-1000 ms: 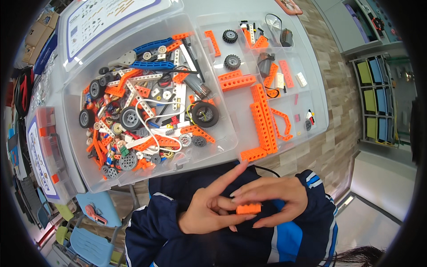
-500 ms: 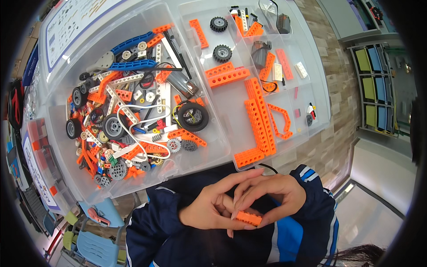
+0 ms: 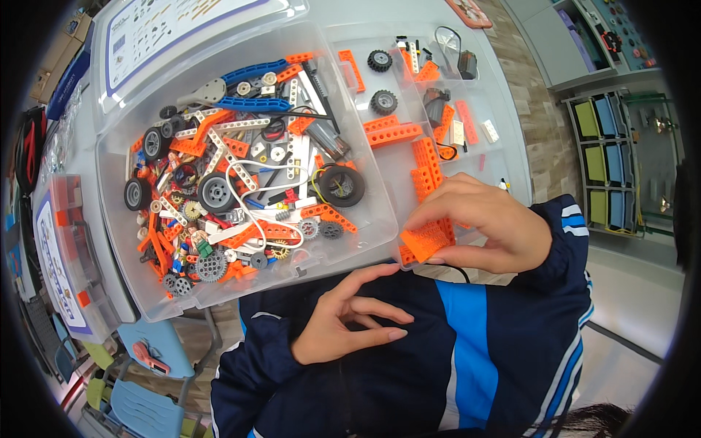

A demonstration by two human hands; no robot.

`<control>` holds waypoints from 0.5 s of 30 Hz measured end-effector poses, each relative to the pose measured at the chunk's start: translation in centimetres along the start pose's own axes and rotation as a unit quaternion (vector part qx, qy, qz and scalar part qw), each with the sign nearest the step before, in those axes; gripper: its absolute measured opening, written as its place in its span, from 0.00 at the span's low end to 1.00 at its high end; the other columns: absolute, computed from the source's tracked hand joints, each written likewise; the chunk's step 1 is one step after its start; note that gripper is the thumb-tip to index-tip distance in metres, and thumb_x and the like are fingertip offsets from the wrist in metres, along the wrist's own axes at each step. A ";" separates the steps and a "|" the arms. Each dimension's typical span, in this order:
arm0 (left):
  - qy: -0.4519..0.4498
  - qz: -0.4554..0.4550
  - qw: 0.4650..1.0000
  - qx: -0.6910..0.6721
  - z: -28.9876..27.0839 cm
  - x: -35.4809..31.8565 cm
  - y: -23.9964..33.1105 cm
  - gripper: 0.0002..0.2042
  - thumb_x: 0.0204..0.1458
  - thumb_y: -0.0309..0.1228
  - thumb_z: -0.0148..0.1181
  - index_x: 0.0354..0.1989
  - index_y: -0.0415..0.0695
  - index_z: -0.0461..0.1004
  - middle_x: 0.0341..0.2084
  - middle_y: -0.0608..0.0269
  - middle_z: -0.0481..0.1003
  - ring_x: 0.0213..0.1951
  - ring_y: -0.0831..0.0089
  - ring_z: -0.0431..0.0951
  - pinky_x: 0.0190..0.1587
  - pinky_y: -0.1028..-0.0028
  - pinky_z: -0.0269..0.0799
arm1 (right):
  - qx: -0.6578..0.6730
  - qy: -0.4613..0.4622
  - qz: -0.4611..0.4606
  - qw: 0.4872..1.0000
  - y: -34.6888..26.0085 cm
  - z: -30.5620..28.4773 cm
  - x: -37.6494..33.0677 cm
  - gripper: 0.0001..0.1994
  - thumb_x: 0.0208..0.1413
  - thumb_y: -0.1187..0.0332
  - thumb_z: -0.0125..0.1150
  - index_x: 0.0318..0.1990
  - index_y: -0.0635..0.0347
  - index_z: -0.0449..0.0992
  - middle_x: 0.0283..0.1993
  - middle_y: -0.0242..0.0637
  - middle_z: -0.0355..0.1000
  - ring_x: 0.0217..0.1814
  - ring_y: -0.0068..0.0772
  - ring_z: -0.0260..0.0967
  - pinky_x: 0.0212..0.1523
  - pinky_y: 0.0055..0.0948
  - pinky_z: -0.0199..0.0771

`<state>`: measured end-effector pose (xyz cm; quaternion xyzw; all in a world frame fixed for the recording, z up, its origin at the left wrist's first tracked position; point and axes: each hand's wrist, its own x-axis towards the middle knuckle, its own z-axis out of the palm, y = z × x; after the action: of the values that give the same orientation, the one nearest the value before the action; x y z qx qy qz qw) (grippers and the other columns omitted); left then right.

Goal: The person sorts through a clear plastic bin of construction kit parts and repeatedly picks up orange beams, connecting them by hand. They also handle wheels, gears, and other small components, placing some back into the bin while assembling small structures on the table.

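Note:
Thumb and fingers of my right hand (image 3: 485, 228) pinch an orange building brick (image 3: 426, 241) over the near end of the compartment tray (image 3: 383, 157). Behind and beneath it lie long orange beams with holes (image 3: 427, 168), partly covered by the hand. My left hand (image 3: 354, 314) hovers in front of my jacket, fingers apart and holding nothing. Left of the tray stands a big clear bin (image 3: 365, 248) heaped with mixed building parts. Among them are a black tyre (image 3: 341, 185), a grey gear (image 3: 212, 267) and a blue curved piece (image 3: 255, 104).
Small wheels (image 3: 384, 102), a grey motor (image 3: 436, 106) and a white brick (image 3: 490, 131) lie in the tray's far compartments. A lidded parts case (image 3: 73, 270) stands at the left. Blue chairs (image 3: 146, 409) are at lower left, and a rack of coloured bins (image 3: 599, 153) at right.
My hands have parted. The right hand has carried the orange brick up and right to the tray's near end; the left has let go and opened. The view has shifted slightly.

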<state>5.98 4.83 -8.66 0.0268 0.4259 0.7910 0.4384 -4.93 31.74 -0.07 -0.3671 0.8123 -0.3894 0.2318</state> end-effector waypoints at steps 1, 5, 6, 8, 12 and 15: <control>0.009 0.006 1.000 0.008 -0.2 -0.2 -0.2 0.39 0.57 0.17 0.69 0.76 0.43 0.56 0.46 0.50 0.85 0.47 0.72 0.86 0.49 0.77 0.83 | -0.024 -0.024 -0.010 0.999 0.1 0.1 0.6 0.23 0.55 0.70 0.73 0.58 0.61 0.75 0.51 0.46 0.77 0.55 0.51 0.73 0.57 0.42 0.70; 0.036 0.016 0.999 0.032 -1.1 -0.8 -0.7 0.38 0.57 0.17 0.69 0.75 0.42 0.57 0.46 0.52 0.85 0.47 0.73 0.86 0.48 0.77 0.83 | -0.046 -0.062 0.041 0.996 -0.1 0.1 1.5 0.21 0.53 0.72 0.71 0.54 0.60 0.73 0.49 0.45 0.76 0.54 0.52 0.72 0.57 0.45 0.69; 0.041 0.015 0.998 0.036 -1.3 -0.8 -0.9 0.37 0.57 0.18 0.69 0.75 0.42 0.57 0.46 0.53 0.85 0.47 0.73 0.85 0.48 0.77 0.83 | -0.043 -0.065 0.042 0.996 -0.2 0.3 1.7 0.21 0.53 0.72 0.71 0.53 0.59 0.72 0.48 0.44 0.76 0.54 0.52 0.72 0.56 0.45 0.69; 0.039 0.020 0.998 0.046 -1.6 -0.8 -1.2 0.37 0.57 0.18 0.69 0.74 0.41 0.58 0.47 0.54 0.85 0.48 0.72 0.85 0.47 0.77 0.83 | -0.045 -0.078 0.050 0.995 -0.3 0.2 1.8 0.20 0.52 0.73 0.72 0.51 0.59 0.72 0.48 0.43 0.75 0.53 0.52 0.72 0.55 0.44 0.69; 0.044 0.045 0.996 0.067 -2.0 -0.7 -1.6 0.36 0.57 0.17 0.69 0.73 0.39 0.58 0.53 0.53 0.82 0.51 0.69 0.85 0.46 0.77 0.83 | -0.063 -0.097 0.080 0.990 -0.9 -0.3 2.0 0.19 0.52 0.73 0.75 0.49 0.58 0.74 0.49 0.41 0.75 0.51 0.50 0.71 0.54 0.42 0.69; 0.065 0.029 0.994 0.078 -2.1 -0.9 -1.6 0.37 0.57 0.16 0.68 0.73 0.37 0.56 0.45 0.47 0.85 0.50 0.67 0.85 0.50 0.75 0.81 | -0.077 -0.111 0.091 0.987 -1.1 -0.3 2.2 0.18 0.52 0.72 0.74 0.49 0.58 0.73 0.48 0.42 0.75 0.51 0.52 0.70 0.53 0.43 0.70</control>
<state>6.75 3.22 -10.81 0.0218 0.5128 0.7677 0.3836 -6.04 29.76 0.79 -0.3492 0.8393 -0.2598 0.3258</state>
